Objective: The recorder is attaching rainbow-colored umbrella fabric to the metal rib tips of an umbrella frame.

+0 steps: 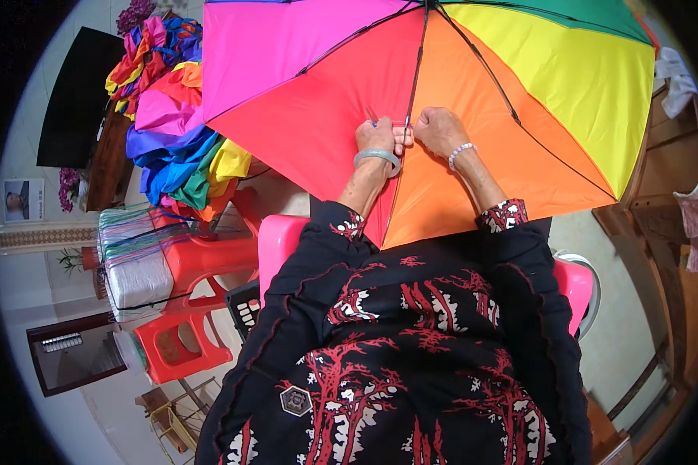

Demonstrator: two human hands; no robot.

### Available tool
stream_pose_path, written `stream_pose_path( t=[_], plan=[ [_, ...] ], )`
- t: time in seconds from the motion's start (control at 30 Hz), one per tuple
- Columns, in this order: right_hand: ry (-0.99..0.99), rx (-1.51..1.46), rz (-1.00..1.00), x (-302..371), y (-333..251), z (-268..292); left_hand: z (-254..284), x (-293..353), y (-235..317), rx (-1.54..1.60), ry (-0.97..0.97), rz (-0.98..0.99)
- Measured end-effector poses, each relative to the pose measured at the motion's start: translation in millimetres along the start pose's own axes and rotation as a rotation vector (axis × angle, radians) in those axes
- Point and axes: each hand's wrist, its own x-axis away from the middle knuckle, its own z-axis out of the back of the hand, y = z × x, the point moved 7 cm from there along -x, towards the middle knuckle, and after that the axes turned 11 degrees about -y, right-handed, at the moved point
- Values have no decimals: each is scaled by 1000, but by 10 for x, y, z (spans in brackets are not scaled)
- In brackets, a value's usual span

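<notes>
An opened umbrella (pixel 310 124) with pink, red, orange, yellow and green panels spreads before me, its inner side and thin black ribs showing. My left hand (pixel 376 139), with a pale bangle (pixel 380 158) at the wrist, is closed at the rib (pixel 416 85) between the red and orange panels. Something thin, reddish and blue, sticks up by its fingers, too small to name. Just right of that rib, my right hand (pixel 440 133) is closed in a pinch over the orange panel. A beaded bracelet (pixel 461 153) circles its wrist. Whatever its fingertips hold is hidden.
Multicoloured fabric (pixel 171 124) lies heaped at the left. Below it, red plastic stools (pixel 209 260) stand beside a white wrapped bundle (pixel 138 280) with coloured strands across it. Wooden furniture (pixel 659 186) is close on the right. A pink chair (pixel 278 246) shows on both sides of me.
</notes>
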Motion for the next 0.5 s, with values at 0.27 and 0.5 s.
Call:
stream_pose_path(
  t=[0.27, 0.5],
  plan=[
    [6, -30, 61, 31, 5, 33, -21, -12, 2, 12, -53, 49],
    [39, 5, 76, 40, -33, 22, -45, 22, 29, -12, -131, 89]
  ],
)
